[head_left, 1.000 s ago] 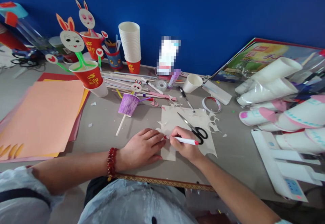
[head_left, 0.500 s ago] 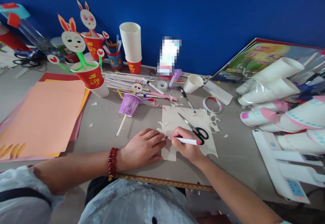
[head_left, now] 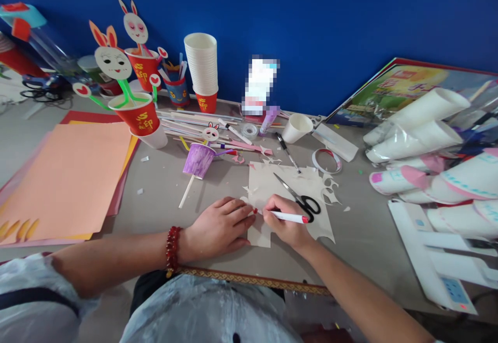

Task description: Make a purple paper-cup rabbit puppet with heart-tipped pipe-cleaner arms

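My right hand (head_left: 288, 223) is closed round a white marker with a red end (head_left: 288, 217), its writing end hidden by the fingers. Flat on the table, my left hand (head_left: 220, 229) has its fingers stretched out, their tips at the left edge of a white sheet of paper (head_left: 260, 236). Between the two hands shows a small red patch (head_left: 255, 210); I cannot tell whether it is on a separate small piece. Black-handled scissors (head_left: 309, 207) lie on the sheet just beyond my right hand, blades partly spread. Curved paper offcuts (head_left: 329, 192) lie at its right edge.
A purple cup with a rabbit face (head_left: 198, 160) stands beyond my left hand. Red cups with rabbit figures (head_left: 143, 114), stacked coloured paper (head_left: 66, 177) and a tall cup stack (head_left: 201, 68) are left and behind. Tape (head_left: 327, 161), bagged cups (head_left: 420, 120) and a power strip (head_left: 428, 260) lie right.
Hardly anything differs. The view has shifted very slightly; both hands keep their places, with the marker still in my right hand.
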`<state>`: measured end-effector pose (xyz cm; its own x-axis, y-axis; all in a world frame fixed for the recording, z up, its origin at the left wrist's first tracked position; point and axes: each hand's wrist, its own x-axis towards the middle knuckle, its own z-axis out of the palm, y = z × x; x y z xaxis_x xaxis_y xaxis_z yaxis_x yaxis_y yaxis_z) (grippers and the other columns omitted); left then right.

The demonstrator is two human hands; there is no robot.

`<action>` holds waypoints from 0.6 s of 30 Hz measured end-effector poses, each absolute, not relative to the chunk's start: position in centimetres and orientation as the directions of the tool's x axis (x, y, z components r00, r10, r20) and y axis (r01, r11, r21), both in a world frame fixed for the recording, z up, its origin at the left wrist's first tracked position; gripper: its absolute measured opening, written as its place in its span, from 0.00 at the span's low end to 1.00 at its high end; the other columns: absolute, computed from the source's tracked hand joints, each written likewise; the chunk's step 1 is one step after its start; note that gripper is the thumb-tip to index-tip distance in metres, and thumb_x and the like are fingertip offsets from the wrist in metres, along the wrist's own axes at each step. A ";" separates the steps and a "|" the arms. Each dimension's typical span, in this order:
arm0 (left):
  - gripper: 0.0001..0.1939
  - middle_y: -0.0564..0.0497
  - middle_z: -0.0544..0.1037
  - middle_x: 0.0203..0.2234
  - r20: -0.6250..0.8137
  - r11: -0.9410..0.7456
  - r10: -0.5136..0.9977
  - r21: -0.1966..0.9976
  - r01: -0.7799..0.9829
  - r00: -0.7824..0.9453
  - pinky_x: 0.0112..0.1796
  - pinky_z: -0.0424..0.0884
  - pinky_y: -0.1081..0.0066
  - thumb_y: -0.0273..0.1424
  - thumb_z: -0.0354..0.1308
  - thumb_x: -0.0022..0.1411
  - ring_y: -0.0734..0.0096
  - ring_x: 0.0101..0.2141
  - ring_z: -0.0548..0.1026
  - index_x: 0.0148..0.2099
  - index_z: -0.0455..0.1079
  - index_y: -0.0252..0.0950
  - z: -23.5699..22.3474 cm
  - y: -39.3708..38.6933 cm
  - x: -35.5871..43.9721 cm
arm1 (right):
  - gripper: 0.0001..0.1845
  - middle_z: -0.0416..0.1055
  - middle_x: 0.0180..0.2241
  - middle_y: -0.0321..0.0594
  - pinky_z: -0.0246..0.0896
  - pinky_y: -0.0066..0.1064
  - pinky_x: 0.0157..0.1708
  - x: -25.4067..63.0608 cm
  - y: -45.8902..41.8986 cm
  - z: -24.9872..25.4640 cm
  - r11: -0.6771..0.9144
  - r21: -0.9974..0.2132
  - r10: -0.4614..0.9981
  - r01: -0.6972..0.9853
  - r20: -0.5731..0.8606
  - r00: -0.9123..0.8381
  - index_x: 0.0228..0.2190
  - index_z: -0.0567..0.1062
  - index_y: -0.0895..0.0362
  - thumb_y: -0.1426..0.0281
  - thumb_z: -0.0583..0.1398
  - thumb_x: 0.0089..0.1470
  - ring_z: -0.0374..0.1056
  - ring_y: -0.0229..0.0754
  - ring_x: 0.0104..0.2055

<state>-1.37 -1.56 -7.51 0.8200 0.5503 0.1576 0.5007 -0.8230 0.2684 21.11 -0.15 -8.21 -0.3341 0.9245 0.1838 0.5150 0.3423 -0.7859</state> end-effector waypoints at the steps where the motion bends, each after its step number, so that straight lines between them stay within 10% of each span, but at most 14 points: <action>1: 0.23 0.43 0.72 0.57 0.158 -0.822 0.551 0.270 0.501 0.820 0.56 0.65 0.56 0.42 0.53 0.68 0.54 0.55 0.68 0.59 0.67 0.33 -7.5 -1.5 -1.4 | 0.10 0.65 0.19 0.32 0.53 0.28 0.26 21.1 -0.2 -8.2 0.342 -0.786 0.925 0.514 0.185 -0.333 0.21 0.65 0.55 0.73 0.56 0.52 0.60 0.37 0.22; 18: 0.24 0.43 0.72 0.57 0.167 -0.825 0.548 0.271 0.496 0.819 0.56 0.64 0.56 0.43 0.52 0.68 0.54 0.55 0.68 0.59 0.66 0.33 -7.7 -1.5 -1.4 | 0.10 0.65 0.19 0.32 0.53 0.28 0.25 21.0 -0.2 -8.2 0.346 -0.787 0.923 0.511 0.189 -0.334 0.21 0.66 0.54 0.73 0.56 0.53 0.59 0.36 0.22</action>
<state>-1.38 -1.49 -7.71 0.8195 0.5483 0.1668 0.4964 -0.8246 0.2714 21.03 -0.18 -8.24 -0.3340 0.9234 0.1893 0.5114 0.3462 -0.7865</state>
